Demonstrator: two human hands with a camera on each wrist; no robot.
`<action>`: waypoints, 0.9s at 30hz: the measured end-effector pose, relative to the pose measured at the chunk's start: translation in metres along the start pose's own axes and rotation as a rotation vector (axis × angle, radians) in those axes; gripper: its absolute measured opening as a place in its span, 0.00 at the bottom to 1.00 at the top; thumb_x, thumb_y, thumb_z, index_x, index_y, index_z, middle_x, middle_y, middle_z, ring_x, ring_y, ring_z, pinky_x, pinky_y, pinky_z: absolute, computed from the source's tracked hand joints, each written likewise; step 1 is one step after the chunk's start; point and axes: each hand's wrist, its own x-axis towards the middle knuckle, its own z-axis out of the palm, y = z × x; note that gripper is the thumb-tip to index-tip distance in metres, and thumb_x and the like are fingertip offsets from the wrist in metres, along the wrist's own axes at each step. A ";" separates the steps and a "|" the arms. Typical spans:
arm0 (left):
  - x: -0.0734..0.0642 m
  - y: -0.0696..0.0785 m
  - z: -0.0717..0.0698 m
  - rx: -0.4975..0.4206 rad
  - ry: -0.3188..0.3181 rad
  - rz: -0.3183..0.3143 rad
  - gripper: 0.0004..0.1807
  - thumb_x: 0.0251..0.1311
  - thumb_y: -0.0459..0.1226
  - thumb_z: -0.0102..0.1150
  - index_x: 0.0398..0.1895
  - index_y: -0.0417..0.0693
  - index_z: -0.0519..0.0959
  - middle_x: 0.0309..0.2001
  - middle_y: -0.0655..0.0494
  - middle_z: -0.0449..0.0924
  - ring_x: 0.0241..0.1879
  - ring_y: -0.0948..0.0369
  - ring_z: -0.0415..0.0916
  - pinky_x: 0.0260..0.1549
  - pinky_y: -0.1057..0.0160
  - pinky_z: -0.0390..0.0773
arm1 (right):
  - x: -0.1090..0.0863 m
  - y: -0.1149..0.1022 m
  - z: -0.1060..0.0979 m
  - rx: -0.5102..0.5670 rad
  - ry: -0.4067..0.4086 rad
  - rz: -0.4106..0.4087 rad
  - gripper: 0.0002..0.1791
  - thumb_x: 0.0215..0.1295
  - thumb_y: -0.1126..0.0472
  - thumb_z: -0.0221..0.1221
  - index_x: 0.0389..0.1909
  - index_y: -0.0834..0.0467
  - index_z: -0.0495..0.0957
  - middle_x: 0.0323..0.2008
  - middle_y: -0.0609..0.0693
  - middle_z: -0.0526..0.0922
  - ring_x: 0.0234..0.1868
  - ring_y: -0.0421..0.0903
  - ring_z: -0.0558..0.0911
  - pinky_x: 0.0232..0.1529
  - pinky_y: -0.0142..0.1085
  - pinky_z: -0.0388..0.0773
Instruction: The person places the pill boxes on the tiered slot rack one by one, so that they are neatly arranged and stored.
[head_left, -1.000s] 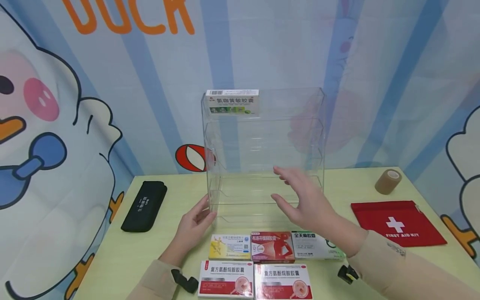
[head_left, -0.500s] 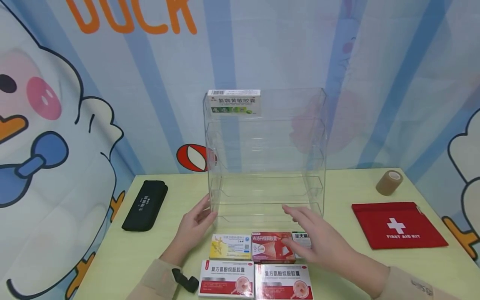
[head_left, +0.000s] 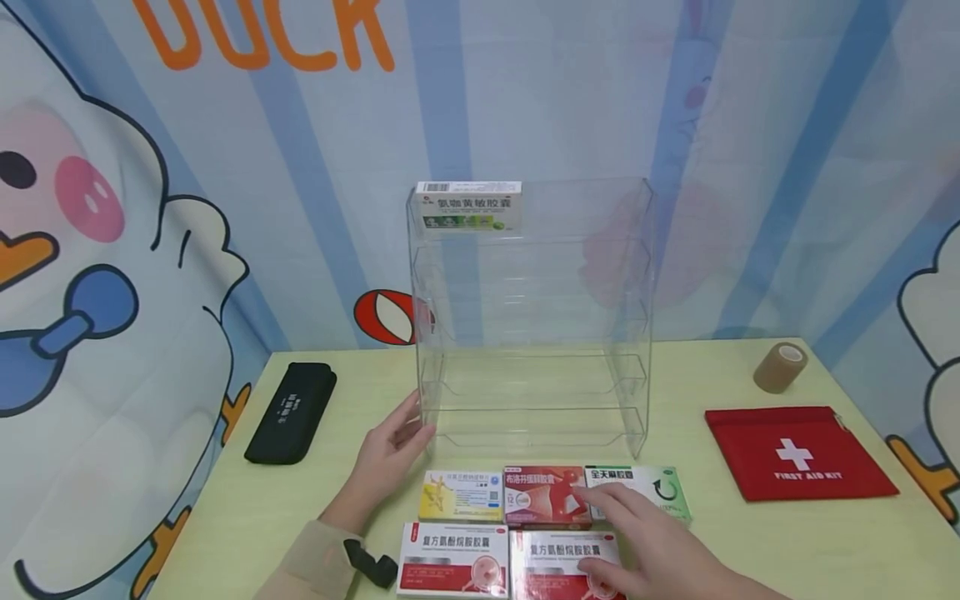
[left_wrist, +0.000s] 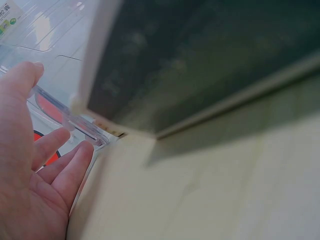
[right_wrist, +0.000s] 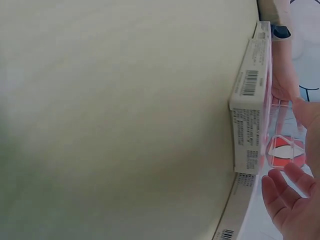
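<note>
A clear acrylic display rack (head_left: 525,423) with stepped tiers stands upright on the table. My left hand (head_left: 386,458) holds its lower left side, the thumb in front and the fingers behind the panel edge. On the top tier, at the left, sits a white-and-green medicine box (head_left: 468,207). My right hand (head_left: 660,542) hovers low over the medicine boxes with fingers spread, holding nothing. Beneath it lies a red-and-white medicine box (head_left: 543,546), partly covered by the hand; a matching box (head_left: 452,560) lies to its left. Behind them are yellow-and-white (head_left: 461,496), red (head_left: 543,496) and green-and-white (head_left: 667,487) medicine boxes.
A black zippered case (head_left: 291,412) lies on the table's left. On the right are a red first aid pouch (head_left: 798,454) and a brown bandage roll (head_left: 780,367). Behind the table hangs a printed cartoon backdrop (head_left: 525,100).
My right hand has come down and toward me, from in front of the rack's lower tiers to over the front boxes. My left hand stays at the rack's side.
</note>
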 end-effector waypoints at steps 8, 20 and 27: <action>-0.001 0.002 0.001 0.009 0.001 -0.009 0.37 0.79 0.49 0.65 0.86 0.74 0.64 0.80 0.52 0.75 0.76 0.47 0.79 0.74 0.48 0.81 | -0.009 0.003 0.009 0.025 -0.046 0.053 0.47 0.56 0.27 0.75 0.76 0.37 0.74 0.71 0.44 0.76 0.68 0.52 0.76 0.47 0.47 0.96; -0.001 0.002 0.002 0.004 -0.001 -0.009 0.37 0.78 0.49 0.66 0.86 0.74 0.64 0.80 0.52 0.75 0.76 0.47 0.79 0.74 0.48 0.80 | -0.013 0.011 0.011 0.027 -0.070 0.045 0.48 0.56 0.27 0.74 0.77 0.38 0.75 0.68 0.42 0.77 0.66 0.51 0.76 0.49 0.43 0.96; -0.001 0.001 0.001 0.010 0.006 -0.004 0.37 0.78 0.51 0.66 0.86 0.76 0.64 0.80 0.53 0.75 0.76 0.47 0.78 0.74 0.47 0.80 | -0.015 0.017 0.014 0.022 -0.076 0.071 0.48 0.55 0.25 0.73 0.76 0.39 0.75 0.65 0.40 0.78 0.64 0.49 0.77 0.47 0.41 0.95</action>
